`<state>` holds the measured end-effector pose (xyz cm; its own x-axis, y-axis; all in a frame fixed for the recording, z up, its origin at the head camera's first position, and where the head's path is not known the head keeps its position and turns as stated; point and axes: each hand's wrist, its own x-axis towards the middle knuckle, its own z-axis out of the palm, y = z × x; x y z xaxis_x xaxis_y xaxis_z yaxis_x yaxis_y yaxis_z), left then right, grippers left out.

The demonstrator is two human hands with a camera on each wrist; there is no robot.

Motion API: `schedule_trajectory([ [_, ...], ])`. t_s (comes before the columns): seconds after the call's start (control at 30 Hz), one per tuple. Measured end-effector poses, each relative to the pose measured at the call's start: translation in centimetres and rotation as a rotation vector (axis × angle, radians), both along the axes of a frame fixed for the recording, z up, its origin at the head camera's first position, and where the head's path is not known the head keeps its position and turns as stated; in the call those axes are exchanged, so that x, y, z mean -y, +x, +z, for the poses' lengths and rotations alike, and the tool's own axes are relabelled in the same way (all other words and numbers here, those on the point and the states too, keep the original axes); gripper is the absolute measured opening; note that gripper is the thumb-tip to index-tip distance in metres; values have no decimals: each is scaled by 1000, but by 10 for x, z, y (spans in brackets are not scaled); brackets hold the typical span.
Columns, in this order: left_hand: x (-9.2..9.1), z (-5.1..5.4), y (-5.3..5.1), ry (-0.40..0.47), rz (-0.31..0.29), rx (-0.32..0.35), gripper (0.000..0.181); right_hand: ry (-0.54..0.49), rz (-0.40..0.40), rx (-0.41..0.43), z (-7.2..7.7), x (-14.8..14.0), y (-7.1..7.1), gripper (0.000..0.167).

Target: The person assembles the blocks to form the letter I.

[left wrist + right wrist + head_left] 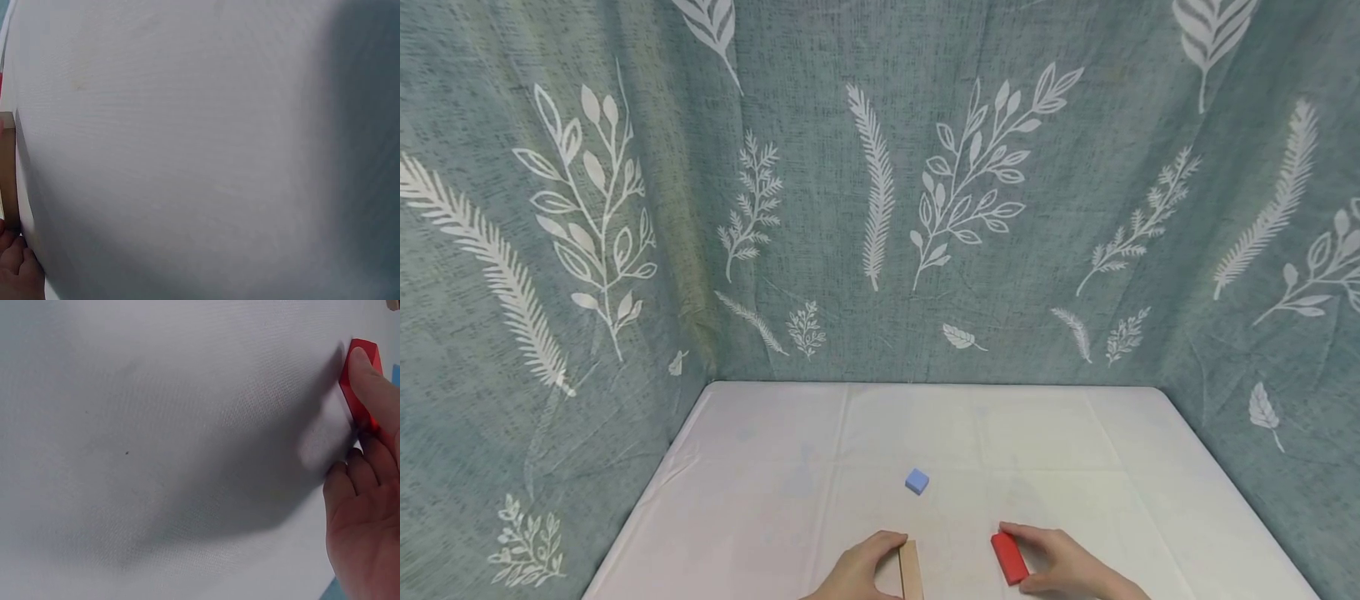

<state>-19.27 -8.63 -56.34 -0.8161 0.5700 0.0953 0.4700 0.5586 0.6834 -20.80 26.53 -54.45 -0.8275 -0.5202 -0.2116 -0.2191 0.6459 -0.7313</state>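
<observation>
At the bottom of the head view, my left hand (pixel 859 572) grips a long, light wooden block (pixel 911 568) between thumb and fingers. The same wooden block (pixel 7 175) shows at the left edge of the left wrist view, fingers at its lower end. To the right, my right hand (pixel 1066 563) pinches a red rectangular block (pixel 1010 558) by its two ends. In the right wrist view, the thumb presses one end of the red block (pixel 351 394). A small blue cube (pixel 917 481) lies on the table beyond both hands, touched by neither.
A white cloth (pixel 760 483) with faint fold lines covers the table. Blue-green curtains (pixel 820 208) with white leaf prints hang behind the table's back edge and along both sides.
</observation>
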Motion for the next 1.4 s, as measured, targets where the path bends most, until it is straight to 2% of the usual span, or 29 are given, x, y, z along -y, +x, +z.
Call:
schedule_trajectory([
  [0.13, -1, 2, 1, -1, 3, -20, 78, 9, -17, 1, 0, 0, 0, 70],
  [0.27, -2, 4, 2, 3, 15, -1, 79, 22, -45, 21, -1, 2, 0, 69],
  [0.53, -3, 2, 1, 0, 36, -1, 77, 42, -25, -40, -3, 1, 1, 68],
  [0.77, -2, 2, -1, 5, 27, -30, 74, 39, -44, 9, -1, 2, -1, 65],
  [0.97, -1, 4, -1, 2, 15, -46, 73, 32, -61, 19, -1, 3, -1, 65],
  [1.17, -1, 6, -2, 24, 7, -15, 73, -12, -108, 75, 0, 5, 0, 66],
  [1.3, 2, 4, -3, 62, -11, -25, 73, -24, -122, 73, -1, 7, 0, 66],
  [1.4, 3, 6, -3, 79, -7, 16, 71, -28, -121, 62, -1, 7, 0, 67],
])
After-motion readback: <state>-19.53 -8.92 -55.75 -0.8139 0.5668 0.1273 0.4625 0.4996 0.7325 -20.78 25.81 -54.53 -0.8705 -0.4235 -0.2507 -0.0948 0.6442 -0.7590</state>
